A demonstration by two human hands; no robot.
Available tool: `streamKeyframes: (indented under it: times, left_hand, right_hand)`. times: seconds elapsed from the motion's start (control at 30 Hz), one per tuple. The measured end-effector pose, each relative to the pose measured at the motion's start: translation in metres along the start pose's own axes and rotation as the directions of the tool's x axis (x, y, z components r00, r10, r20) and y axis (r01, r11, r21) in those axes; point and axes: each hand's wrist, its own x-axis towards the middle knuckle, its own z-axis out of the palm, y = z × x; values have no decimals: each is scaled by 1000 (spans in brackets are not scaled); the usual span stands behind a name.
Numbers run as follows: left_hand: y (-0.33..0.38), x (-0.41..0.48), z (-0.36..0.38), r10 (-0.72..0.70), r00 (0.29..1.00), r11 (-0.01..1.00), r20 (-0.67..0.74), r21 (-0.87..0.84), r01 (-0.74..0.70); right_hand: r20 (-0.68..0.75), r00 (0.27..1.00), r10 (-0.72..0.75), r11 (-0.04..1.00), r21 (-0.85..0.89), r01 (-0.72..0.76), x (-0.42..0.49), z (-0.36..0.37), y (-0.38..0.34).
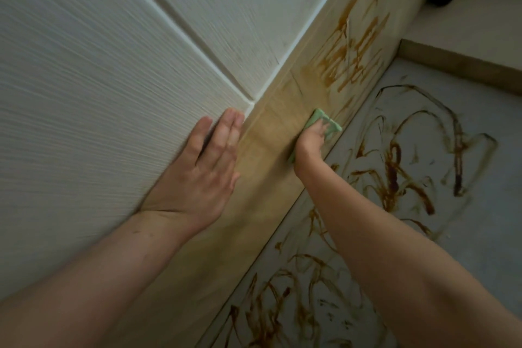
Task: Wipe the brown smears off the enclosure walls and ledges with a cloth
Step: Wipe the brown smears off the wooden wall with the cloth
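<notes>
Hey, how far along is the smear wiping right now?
Done: the tan wall strip near the hands looks wiped, only faint haze. In hand: the right hand grips the green cloth against it; the left hand rests flat on the white panel. Left: thick brown smears farther along the wall and across the grey ledge.

Matt ribbed white panel [84, 93], smooth tan wood-look ledge [265, 155], soft green cloth [319, 118].
</notes>
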Motion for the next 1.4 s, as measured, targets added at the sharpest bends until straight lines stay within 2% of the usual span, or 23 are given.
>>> streamKeyframes:
  times: [0.07,0.13,0.17,0.2,0.3,0.37,0.43,0.57,0.67,0.73,0.8,0.93,1.07,1.23,1.4]
  left_hand:
    - [-1,2,-2,3,1000,1000,-10,-6,-3]
    - [-2,4,-3,3,1000,1000,-10,-31,-3]
    - [-3,4,-4,5,1000,1000,-10,-30,-5]
    - [-4,4,-5,8,1000,1000,-13,-27,-8]
    - [-3,2,-4,9,1000,1000,-8,-2,-9]
    - [-1,1,-2,14,1000,1000,-4,17,-14]
    - [-1,-2,-1,5,1000,1000,-1,9,-5]
    - [0,-4,0,20,999,997,49,70,-23]
    - [-1,-4,1,11,999,997,52,81,-16]
    - [-1,-3,0,5,998,996,62,91,-11]
    - [-1,-1,-5,-9,995,996,104,91,-1]
    - [-1,1,-19,-18,982,998,190,63,7]
    - [4,16,-49,-76,932,991,355,-73,109]
    - [-16,88,-69,-44,979,992,197,-107,66]
    - [-38,193,-75,-96,957,991,274,-63,117]
  right_hand:
    - [101,974,-200,979,-19,203,-48,1,-6]
    - [199,874,-444,891,-7,454,-82,3,-18]
    - [188,838,-512,854,5,521,-84,4,-34]
    - [145,836,-529,846,7,534,-78,3,-55]
    - [3,880,-476,880,6,476,-32,-6,-122]
    - [-27,904,-427,904,19,428,-9,-15,-147]
    - [-29,905,-423,906,16,424,-15,-14,-142]
    - [106,889,-445,891,-43,452,-80,0,-67]
    - [272,902,-335,909,-157,385,-119,-4,0]
    - [306,912,-274,912,-219,347,-117,-11,0]
    - [306,916,-258,910,-242,337,-108,-16,-21]
    - [261,911,-320,894,-234,381,-96,-19,-75]
    - [181,913,-364,887,-230,400,-70,-19,-131]
    - [194,907,-374,883,-227,412,-40,-33,-176]
    - [197,916,-350,894,-221,390,-9,-39,-210]
